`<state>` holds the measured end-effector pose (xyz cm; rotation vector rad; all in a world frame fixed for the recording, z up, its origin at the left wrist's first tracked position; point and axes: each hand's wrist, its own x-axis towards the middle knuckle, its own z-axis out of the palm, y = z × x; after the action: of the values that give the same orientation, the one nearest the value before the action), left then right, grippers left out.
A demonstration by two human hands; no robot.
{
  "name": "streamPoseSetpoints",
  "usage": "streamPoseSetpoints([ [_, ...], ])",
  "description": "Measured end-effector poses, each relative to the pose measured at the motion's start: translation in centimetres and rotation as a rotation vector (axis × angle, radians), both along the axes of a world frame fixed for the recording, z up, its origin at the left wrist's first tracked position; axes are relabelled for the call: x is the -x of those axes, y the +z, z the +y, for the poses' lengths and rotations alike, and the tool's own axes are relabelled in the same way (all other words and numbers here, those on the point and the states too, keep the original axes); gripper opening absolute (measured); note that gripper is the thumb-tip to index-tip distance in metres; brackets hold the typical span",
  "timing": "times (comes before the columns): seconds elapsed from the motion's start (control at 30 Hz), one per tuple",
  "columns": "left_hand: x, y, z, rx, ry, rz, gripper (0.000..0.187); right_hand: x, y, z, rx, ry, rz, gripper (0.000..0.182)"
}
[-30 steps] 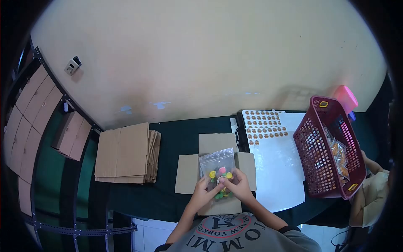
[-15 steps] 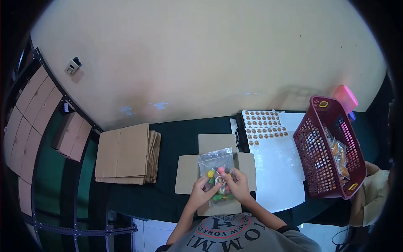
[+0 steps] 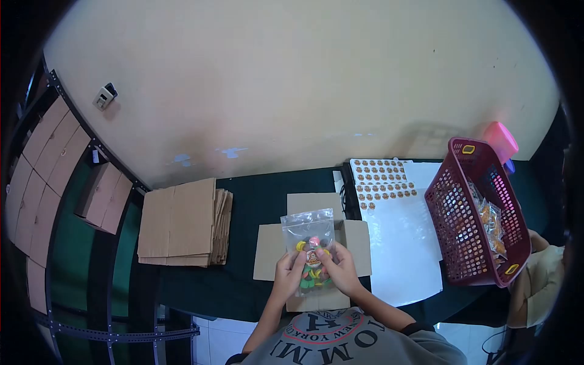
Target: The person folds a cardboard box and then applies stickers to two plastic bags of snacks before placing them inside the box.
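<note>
A clear zip bag [image 3: 308, 226] with colourful pieces and a round brown sticker is held upright in front of my body. My left hand [image 3: 288, 275] grips its left side, thumb on the front near the sticker. On the right side my right hand [image 3: 342, 269] holds the bag the same way, its thumb beside the sticker. Behind and below the bag lies an open cardboard box [image 3: 269, 252] with its flaps spread. The bag hides most of the box's inside.
Flattened cardboard [image 3: 176, 222] is stacked at the left. Sticker sheets [image 3: 383, 176] lie on a white board [image 3: 404, 261] at the right, beside a maroon basket [image 3: 462, 243] holding bags. Another person's arm [image 3: 519, 292] is behind the basket. Shelves with boxes [image 3: 58, 164] stand far left.
The bag has shifted slightly left and up and stands straighter, with its sticker facing me more clearly. Both thumbs have moved a little apart, to either side of the sticker.
</note>
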<state>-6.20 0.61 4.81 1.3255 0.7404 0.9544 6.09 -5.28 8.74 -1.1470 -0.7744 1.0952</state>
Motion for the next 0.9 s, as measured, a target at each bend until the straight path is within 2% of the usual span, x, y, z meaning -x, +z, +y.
streamPoseSetpoints([
  [0.27, -0.3, 1.4, -0.6, 0.069, 0.088, -0.053, 0.019, -0.4, 0.0, 0.3, -0.045, 0.056, 0.000, 0.027],
  [0.33, -0.3, 1.0, -0.5, 0.055, 0.131, -0.064, 0.019, -0.6, -0.6, 0.5, -0.218, 0.090, -0.184, 0.029],
  [0.47, -0.1, 0.4, -0.2, -0.033, 0.140, -0.005, 0.017, -1.2, 0.2, 0.1, -0.115, 0.175, -0.151, 0.029],
  [0.53, 0.0, 0.1, -0.1, -0.043, 0.144, -0.009, 0.017, -1.1, 0.6, 0.0, -0.147, 0.193, 0.035, 0.030],
  [0.73, -0.3, 0.6, -0.5, -0.016, 0.128, -0.020, 0.018, -1.5, -0.2, -0.3, -0.064, 0.165, -0.011, 0.028],
  [0.8, -0.2, 0.6, -0.6, -0.248, 0.118, 0.171, 0.016, -1.3, -0.2, -0.2, -0.018, 0.098, -0.007, 0.027],
  [0.9, -0.6, 1.9, -0.8, -0.336, 0.120, 0.171, 0.016, -1.1, 0.0, -0.2, 0.022, 0.018, 0.019, 0.025],
])
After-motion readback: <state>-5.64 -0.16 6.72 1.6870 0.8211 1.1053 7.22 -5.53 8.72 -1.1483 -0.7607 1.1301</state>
